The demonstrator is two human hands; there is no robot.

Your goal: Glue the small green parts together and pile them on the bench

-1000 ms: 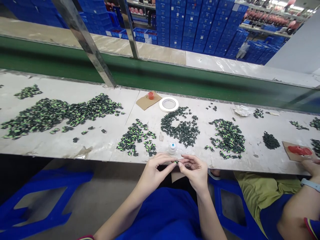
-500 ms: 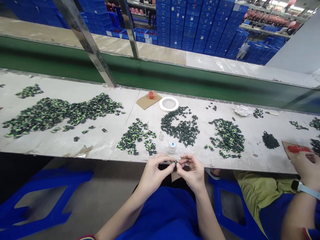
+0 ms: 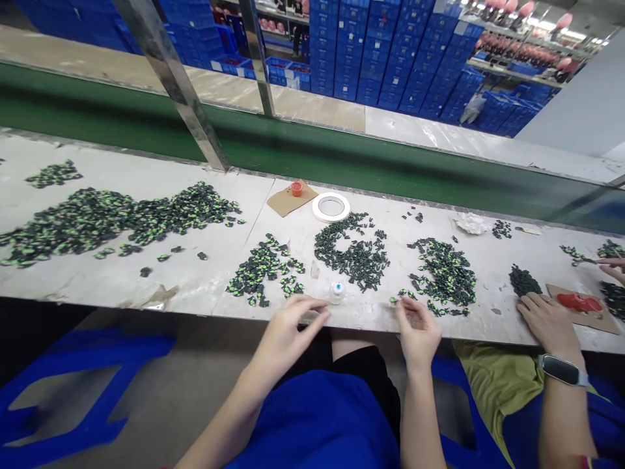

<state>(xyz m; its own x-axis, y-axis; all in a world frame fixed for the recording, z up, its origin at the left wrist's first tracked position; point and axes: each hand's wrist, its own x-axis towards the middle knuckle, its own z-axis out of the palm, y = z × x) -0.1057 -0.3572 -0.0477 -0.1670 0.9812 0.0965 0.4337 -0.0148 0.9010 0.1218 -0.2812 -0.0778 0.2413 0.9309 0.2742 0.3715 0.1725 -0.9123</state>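
Note:
My left hand (image 3: 293, 326) is over the table's front edge, thumb and index finger a little apart with nothing visible between them. Just beyond its fingertips stands a small clear round bottle (image 3: 336, 292) with a blue tip. My right hand (image 3: 420, 331) is further right, fingers bent and thumb apart from the index finger. Its fingertips are at a few small black-and-green pieces (image 3: 404, 295) on the near side of a larger pile (image 3: 446, 273). Another black-and-green pile (image 3: 258, 267) lies beyond my left hand. Small dark pieces (image 3: 359, 257) are heaped between the two piles.
A white tape roll (image 3: 331, 207) and cardboard (image 3: 288, 200) with a red cap (image 3: 296, 189) lie at the back. A long black-and-green heap (image 3: 73, 221) covers the left. At right, a co-worker's hand (image 3: 549, 322) rests by a dark pile (image 3: 525, 280) and red item (image 3: 579, 301).
My hands have parted from a small piece held between them. The right has moved right to the black-and-green pieces; the left slightly left. The co-worker's watch hand has moved left and down.

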